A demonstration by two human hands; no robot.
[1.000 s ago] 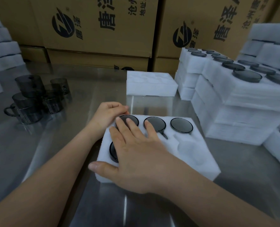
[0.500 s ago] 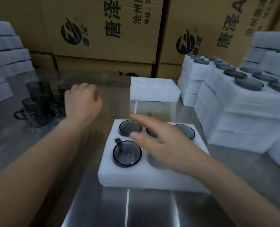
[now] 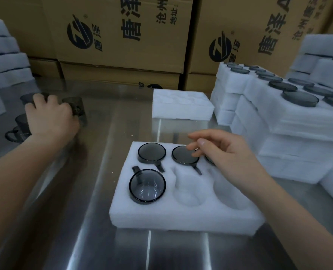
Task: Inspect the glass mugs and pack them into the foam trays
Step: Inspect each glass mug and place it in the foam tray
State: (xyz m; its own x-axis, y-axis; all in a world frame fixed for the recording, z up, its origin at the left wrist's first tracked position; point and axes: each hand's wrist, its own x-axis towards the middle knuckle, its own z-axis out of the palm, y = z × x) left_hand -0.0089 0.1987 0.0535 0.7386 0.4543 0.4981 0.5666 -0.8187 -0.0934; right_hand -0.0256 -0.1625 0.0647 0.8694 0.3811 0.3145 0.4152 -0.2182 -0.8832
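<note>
Two bare hands and two bare forearms, seen from the head cam.
The left hand (image 3: pixel 50 119) shows its back and knuckles, slightly blurred. The left forearm (image 3: pixel 15 182) is uncovered right out to the frame edge. The right hand (image 3: pixel 226 154) shows its thumb side, with a short, plain thumbnail (image 3: pixel 201 142). The right forearm (image 3: pixel 298 217) is uncovered down to the bottom-right corner.
</note>
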